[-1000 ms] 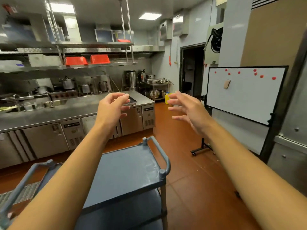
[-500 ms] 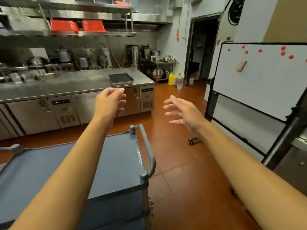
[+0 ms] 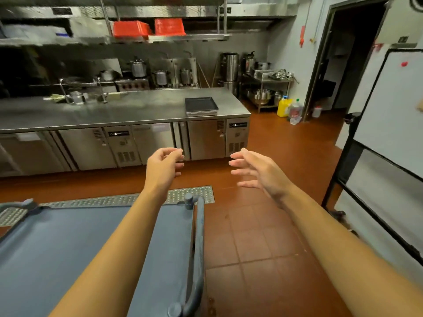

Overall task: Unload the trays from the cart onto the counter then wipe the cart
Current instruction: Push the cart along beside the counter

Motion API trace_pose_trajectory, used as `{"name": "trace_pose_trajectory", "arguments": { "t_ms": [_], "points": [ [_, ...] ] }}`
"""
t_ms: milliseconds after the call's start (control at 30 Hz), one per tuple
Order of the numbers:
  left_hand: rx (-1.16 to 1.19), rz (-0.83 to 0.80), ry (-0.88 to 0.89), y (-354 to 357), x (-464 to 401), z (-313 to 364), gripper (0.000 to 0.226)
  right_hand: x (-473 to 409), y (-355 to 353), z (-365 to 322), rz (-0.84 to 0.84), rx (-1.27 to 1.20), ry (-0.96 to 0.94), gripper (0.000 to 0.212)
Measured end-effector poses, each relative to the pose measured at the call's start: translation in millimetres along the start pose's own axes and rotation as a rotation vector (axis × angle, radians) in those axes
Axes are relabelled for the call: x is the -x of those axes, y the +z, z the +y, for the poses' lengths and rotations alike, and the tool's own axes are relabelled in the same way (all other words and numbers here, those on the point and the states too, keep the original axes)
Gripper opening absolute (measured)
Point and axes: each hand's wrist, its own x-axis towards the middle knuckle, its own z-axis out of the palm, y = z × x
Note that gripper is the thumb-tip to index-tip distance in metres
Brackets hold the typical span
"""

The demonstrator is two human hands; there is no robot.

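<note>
A stack of dark trays (image 3: 201, 106) lies on the steel counter (image 3: 128, 113), near its right end. The grey-blue cart (image 3: 68, 252) stands below me at the lower left, its top shelf bare, with a curved handle (image 3: 198, 248) on its right side. My left hand (image 3: 165, 167) hovers in the air beyond the cart's far right corner, fingers loosely curled, holding nothing. My right hand (image 3: 258, 172) floats to the right over the floor, fingers spread and empty.
A whiteboard on a black wheeled frame (image 3: 386, 133) stands close on the right. A metal floor drain grate (image 3: 183, 194) lies between cart and counter. Bottles (image 3: 289, 108) sit on the floor by the dark doorway (image 3: 338, 65). Red baskets (image 3: 148, 28) rest on the overhead shelf.
The view has tilted down and swung left, so the cart now fills more of the lower left. Both empty hands have dropped lower; the left hand's fingers have curled in a little.
</note>
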Motion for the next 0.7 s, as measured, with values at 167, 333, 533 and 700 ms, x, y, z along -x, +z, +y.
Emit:
{"name": "trace_pose_trajectory", "arguments": {
  "t_ms": [167,333,533,700],
  "points": [
    [0.023,0.237,-0.038,12.7,-29.6,-12.8,0.018,-91.3,-21.9,9.5,-0.213,0.008,-0.031,0.043],
    [0.033,0.474,-0.115,-3.3,-22.0,-26.6,0.015,-155.2,12.8,13.3,-0.479,0.018,-0.07,0.043],
    [-0.02,0.812,-0.153,-51.5,2.7,-42.3,0.017,-200.1,96.6,27.0,-0.809,-0.046,-0.047,0.045],
    [-0.065,0.968,-0.249,-69.4,8.5,-90.6,0.006,-225.8,150.9,61.5,-0.947,-0.048,0.04,0.042]
  ]
}}
